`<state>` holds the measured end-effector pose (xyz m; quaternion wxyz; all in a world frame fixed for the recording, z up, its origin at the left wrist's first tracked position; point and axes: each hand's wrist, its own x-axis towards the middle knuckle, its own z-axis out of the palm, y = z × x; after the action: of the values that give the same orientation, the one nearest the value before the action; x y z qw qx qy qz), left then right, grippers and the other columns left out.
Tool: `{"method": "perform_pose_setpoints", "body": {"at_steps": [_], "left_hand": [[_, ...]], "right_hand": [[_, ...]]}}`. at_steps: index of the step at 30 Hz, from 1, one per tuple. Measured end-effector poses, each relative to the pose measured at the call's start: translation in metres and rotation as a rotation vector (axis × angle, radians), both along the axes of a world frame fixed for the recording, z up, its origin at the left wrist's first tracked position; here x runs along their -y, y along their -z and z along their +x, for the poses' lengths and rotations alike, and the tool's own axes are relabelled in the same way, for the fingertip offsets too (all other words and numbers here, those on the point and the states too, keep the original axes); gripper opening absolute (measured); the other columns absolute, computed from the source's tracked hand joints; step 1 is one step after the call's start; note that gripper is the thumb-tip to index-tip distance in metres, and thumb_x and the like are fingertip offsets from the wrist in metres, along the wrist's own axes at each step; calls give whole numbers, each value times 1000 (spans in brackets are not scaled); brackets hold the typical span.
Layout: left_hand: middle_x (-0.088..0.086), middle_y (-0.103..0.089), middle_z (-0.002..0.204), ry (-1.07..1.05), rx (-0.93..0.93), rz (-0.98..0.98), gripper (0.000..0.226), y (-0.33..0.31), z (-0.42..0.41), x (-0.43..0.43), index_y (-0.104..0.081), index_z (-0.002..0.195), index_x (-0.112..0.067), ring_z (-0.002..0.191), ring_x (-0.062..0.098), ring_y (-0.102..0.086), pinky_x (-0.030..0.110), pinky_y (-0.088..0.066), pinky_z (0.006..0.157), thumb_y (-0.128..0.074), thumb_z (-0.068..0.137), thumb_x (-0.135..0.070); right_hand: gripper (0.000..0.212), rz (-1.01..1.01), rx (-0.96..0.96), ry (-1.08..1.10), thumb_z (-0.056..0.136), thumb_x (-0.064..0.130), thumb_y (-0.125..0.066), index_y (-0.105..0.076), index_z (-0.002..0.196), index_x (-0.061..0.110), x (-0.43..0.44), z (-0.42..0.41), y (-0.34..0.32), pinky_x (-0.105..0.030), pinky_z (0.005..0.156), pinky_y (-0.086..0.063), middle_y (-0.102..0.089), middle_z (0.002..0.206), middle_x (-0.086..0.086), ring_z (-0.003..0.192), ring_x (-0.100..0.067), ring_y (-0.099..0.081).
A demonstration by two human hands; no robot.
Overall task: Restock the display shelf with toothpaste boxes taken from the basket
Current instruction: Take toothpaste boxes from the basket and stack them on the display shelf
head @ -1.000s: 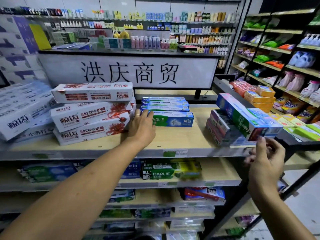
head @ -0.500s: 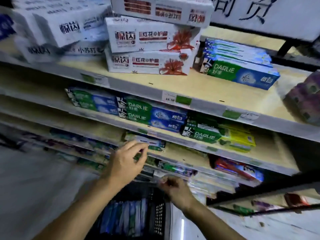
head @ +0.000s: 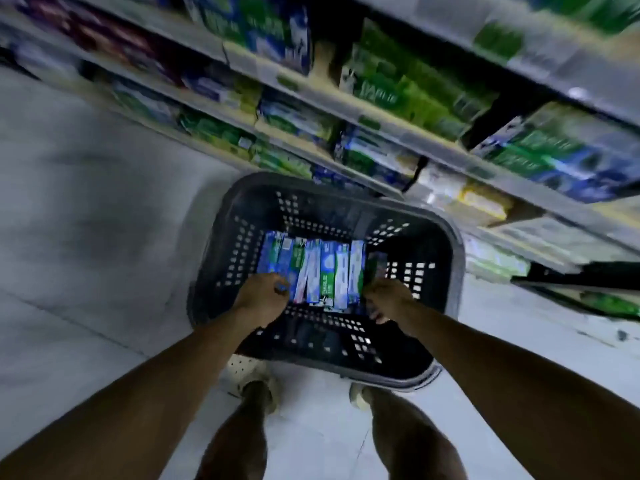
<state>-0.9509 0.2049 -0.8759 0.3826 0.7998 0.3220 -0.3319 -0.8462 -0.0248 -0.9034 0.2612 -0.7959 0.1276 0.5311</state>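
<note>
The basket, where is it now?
In the head view the dark basket sits on the floor at centre, between the person's feet and the display shelf, with the left hand and right hand at the toothpaste boxes inside.

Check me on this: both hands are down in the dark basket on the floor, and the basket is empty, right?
Not quite. The head view shows the left hand and right hand down in the dark basket on the floor, but it is not empty: a row of toothpaste boxes sits inside.
</note>
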Motion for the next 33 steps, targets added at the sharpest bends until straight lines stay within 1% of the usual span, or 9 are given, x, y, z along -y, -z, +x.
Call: {"method": "perform_pose_setpoints", "body": {"at_steps": [2, 4, 7, 11, 14, 16, 20, 26, 33], "left_hand": [[5, -66, 121, -60, -40, -38, 20, 67, -2, -3, -68, 111, -20, 88, 18, -65, 21, -50, 72, -63, 92, -17], [3, -63, 123, -115, -71, -40, 21, 127, 2, -9, -67, 110, -21, 86, 14, -63, 16, -47, 69, -63, 91, -15], [11, -60, 135, -161, -125, -53, 40, 209, 6, -14, -61, 130, -9, 116, 29, -60, 31, -50, 95, -66, 90, -12], [8, -39, 154, -107, -126, 12, 66, 273, 20, -20, -41, 148, -15, 135, 28, -45, 27, -41, 103, -70, 89, -24], [9, -42, 151, -92, 17, 81, 77, 301, 43, -17, -33, 152, -21, 129, 29, -50, 21, -39, 93, -73, 87, -29], [10, -34, 156, 20, 136, 157, 87, 314, 59, -15, -25, 155, -27, 135, 30, -42, 25, -37, 103, -75, 84, -31], [6, -21, 163, 415, 134, 178, 101, 333, 83, -23, -17, 157, -25, 147, 33, -26, 38, -28, 119, -80, 79, -37], [11, -44, 143, 607, 126, 277, 101, 326, 91, -34, -44, 144, -17, 127, 34, -47, 43, -44, 102, -83, 61, -61], [8, -57, 117, 610, 168, 264, 77, 311, 96, -35, -53, 112, -12, 106, 26, -53, 35, -41, 79, -83, 60, -61]], "right_hand": [[20, -40, 5, -17, 95, 15, -56, -67, 107, 4, 0, -12, 68, -31, 65, -54, -65, 77, -9, 63, -22, -62], [30, -69, 11, -117, 97, 16, -52, -64, 120, 1, 2, -20, 127, -35, 82, -53, -67, 105, -18, 93, -32, -66], [34, -152, 56, -311, 97, 19, -50, -60, 126, 4, 1, -31, 200, -39, 100, -46, -61, 127, -19, 118, -34, -57], [41, -163, 251, -320, 98, 36, -52, -52, 127, 7, -14, -36, 257, -42, 88, -52, -62, 122, -19, 108, -37, -62], [73, -218, 389, -367, 92, 50, -58, -33, 143, 3, -30, -33, 280, -41, 87, -50, -46, 140, -18, 121, -36, -54], [96, -294, 401, -486, 84, 56, -66, -20, 149, 2, -42, -33, 289, -42, 84, -52, -35, 147, -17, 126, -33, -49], [98, -328, 471, -480, 78, 46, -78, -21, 145, 2, -43, -40, 301, -40, 76, -54, -37, 138, -15, 115, -32, -56], [73, -208, 507, -408, 77, 46, -76, -39, 126, 8, -29, -29, 293, -34, 68, -49, -58, 115, -11, 95, -33, -64], [42, -30, 237, -84, 73, 37, -80, -49, 96, 20, -3, -5, 281, -27, 53, -46, -59, 76, 2, 67, -21, -59]]}}
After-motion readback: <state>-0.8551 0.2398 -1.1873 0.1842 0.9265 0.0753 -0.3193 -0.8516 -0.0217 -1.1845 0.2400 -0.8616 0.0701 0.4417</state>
